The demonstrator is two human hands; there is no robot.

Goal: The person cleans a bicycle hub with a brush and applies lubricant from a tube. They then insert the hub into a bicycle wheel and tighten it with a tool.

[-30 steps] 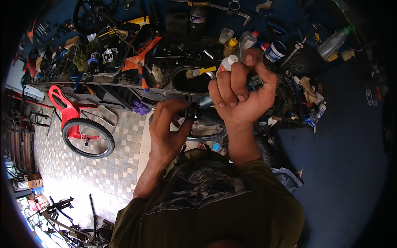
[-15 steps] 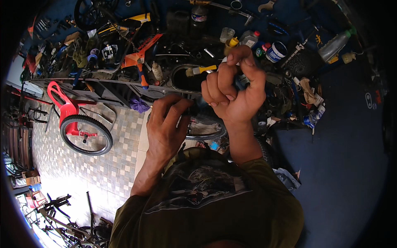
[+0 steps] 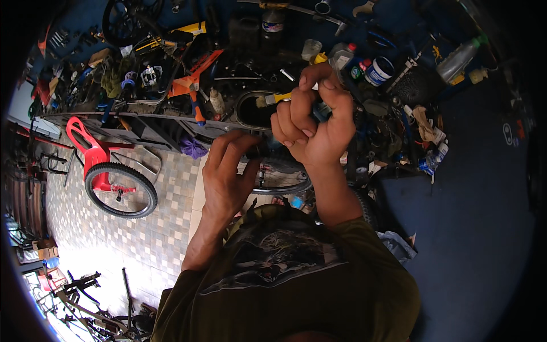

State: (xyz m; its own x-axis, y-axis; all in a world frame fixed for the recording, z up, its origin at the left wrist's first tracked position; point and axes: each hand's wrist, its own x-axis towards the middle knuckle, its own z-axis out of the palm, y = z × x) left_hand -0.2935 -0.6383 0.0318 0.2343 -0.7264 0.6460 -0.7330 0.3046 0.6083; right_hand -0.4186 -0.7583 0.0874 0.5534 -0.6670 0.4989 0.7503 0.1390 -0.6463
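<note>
My left hand (image 3: 227, 174) is raised in front of my chest, its fingers bent and closed round something dark that I cannot make out. To its right and a little higher, my right hand (image 3: 316, 117) has its fingers curled toward the palm. The thumb and forefinger are bent close together; anything between them is too small or hidden to name. Just beyond the hands, a brush with a yellow handle (image 3: 281, 98) lies across a dark oval basin (image 3: 242, 117) on the cluttered workbench. Below the hands, part of a bicycle wheel (image 3: 285, 190) shows.
An orange tool (image 3: 185, 85) and a small bottle (image 3: 216, 101) lie left of the basin. At right are a white tub (image 3: 380, 72) and a clear plastic bottle (image 3: 458, 61). A red chair (image 3: 94, 149) stands on the tiled floor with a bicycle wheel (image 3: 121, 190) against it.
My right hand has shifted slightly left, toward my left hand. The left hand keeps nearly the same place and grip. The view has moved slightly.
</note>
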